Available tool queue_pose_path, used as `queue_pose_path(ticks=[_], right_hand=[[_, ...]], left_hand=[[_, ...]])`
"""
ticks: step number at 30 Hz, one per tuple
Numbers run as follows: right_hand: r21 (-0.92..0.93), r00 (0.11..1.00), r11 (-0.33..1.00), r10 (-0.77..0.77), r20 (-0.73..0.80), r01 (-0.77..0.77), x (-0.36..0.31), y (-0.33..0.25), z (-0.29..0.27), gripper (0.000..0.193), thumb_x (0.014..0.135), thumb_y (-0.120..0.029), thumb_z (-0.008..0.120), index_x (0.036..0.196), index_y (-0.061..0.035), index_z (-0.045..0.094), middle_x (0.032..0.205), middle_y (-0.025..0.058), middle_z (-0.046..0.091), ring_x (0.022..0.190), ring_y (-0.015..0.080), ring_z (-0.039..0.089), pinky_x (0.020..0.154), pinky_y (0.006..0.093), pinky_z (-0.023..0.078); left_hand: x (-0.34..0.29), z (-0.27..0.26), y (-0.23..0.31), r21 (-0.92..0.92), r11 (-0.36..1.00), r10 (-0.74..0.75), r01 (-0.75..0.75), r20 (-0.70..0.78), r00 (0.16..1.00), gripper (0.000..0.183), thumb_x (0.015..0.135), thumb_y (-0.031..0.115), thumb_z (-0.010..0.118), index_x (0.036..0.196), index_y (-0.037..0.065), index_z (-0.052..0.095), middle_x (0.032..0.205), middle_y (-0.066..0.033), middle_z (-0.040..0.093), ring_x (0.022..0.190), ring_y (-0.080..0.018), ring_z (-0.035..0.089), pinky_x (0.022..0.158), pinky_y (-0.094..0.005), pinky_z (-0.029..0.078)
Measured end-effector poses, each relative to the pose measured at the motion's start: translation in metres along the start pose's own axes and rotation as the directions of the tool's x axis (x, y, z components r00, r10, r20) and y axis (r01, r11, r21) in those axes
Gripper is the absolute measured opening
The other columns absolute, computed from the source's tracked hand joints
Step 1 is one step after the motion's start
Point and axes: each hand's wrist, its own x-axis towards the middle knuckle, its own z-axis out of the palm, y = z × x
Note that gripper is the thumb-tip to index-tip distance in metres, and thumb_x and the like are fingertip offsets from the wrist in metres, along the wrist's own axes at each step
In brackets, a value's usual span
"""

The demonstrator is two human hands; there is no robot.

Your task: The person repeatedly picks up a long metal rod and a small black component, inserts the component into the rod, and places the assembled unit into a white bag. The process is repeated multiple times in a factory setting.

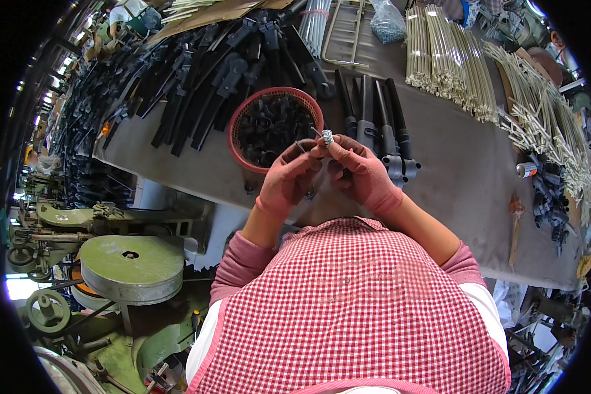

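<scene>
Both my hands are raised close together over the table's near edge, in pinkish-red gloves with the fingertips dark. My left hand (290,178) is closed in a pinch, and a thin dark metal pin (300,147) sticks up from its fingers. My right hand (368,182) is also closed, its thumb and forefinger against a small silvery cluster of metal pieces (327,137); their exact kind is too small to tell. Just beyond my left hand stands a red plastic basket (238,150) full of black plastic parts (276,125). Black tubes with grey fittings (368,131) lie beyond my right hand.
Black tubular parts (207,98) are heaped at the far left. Bundles of pale metal rods (443,56) lie at the far right, near a can (526,170) and a wooden-handled tool (515,230). A green machine (131,262) stands at my left, below the table (466,197).
</scene>
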Motion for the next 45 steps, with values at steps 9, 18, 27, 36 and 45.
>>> queue_pose_path(ticks=[9,18,27,36,45], right_hand=[[-0.183,0.996,0.982,-0.037,0.076,0.050,-0.018,-0.013,0.001,0.023,0.096,-0.030,0.066,0.100,-0.0077,0.068,0.086,-0.0036,0.064,0.067,0.0025,0.049,0.056,0.0178,0.036],[-0.436,1.000,0.900,-0.022,-0.007,0.017,-0.037,-0.030,0.008,0.026,0.090,-0.026,0.074,0.103,-0.0037,0.071,0.083,-0.0043,0.064,0.067,0.0015,0.050,0.058,0.0178,0.039],[-0.749,0.932,0.595,-0.351,0.086,0.293,-0.037,-0.021,0.002,0.018,0.087,-0.012,0.075,0.101,-0.0009,0.073,0.082,-0.0012,0.068,0.070,0.0000,0.054,0.059,0.0185,0.043],[-0.261,0.992,0.962,0.103,0.069,-0.082,-0.035,-0.031,-0.010,0.019,0.088,-0.018,0.074,0.097,-0.0016,0.070,0.079,-0.0004,0.064,0.061,0.0016,0.047,0.053,0.0163,0.035],[-0.095,0.952,0.962,-0.267,-0.148,0.255,-0.026,-0.006,-0.006,0.015,0.091,-0.015,0.071,0.097,-0.0063,0.061,0.078,-0.0034,0.057,0.057,0.0027,0.044,0.048,0.0167,0.027]], left_hand=[[-0.011,0.025,0.004,0.098,0.988,0.117,-0.116,-0.009,0.993,0.028,0.099,0.015,0.060,0.123,0.000,0.060,0.100,-0.0030,0.067,0.091,-0.0110,0.064,0.078,-0.0244,0.051],[-0.017,0.037,0.018,0.553,0.809,0.202,-0.200,0.058,0.978,0.019,0.092,0.003,0.067,0.110,-0.004,0.067,0.088,-0.0056,0.070,0.075,-0.0106,0.064,0.065,-0.0237,0.052],[-0.022,0.042,0.014,0.527,0.832,0.200,-0.176,0.010,0.980,0.018,0.092,0.005,0.067,0.108,-0.005,0.067,0.085,-0.0047,0.067,0.073,-0.0103,0.064,0.066,-0.0241,0.054],[-0.022,0.041,0.018,0.283,0.959,0.019,-0.027,0.031,0.999,0.025,0.093,0.012,0.069,0.111,-0.005,0.065,0.090,-0.0084,0.068,0.076,-0.0144,0.065,0.068,-0.0271,0.056],[-0.021,0.043,0.012,0.208,0.976,0.090,-0.069,-0.096,0.991,0.027,0.093,0.013,0.069,0.114,-0.003,0.065,0.090,-0.0076,0.067,0.074,-0.0143,0.063,0.067,-0.0266,0.055]])
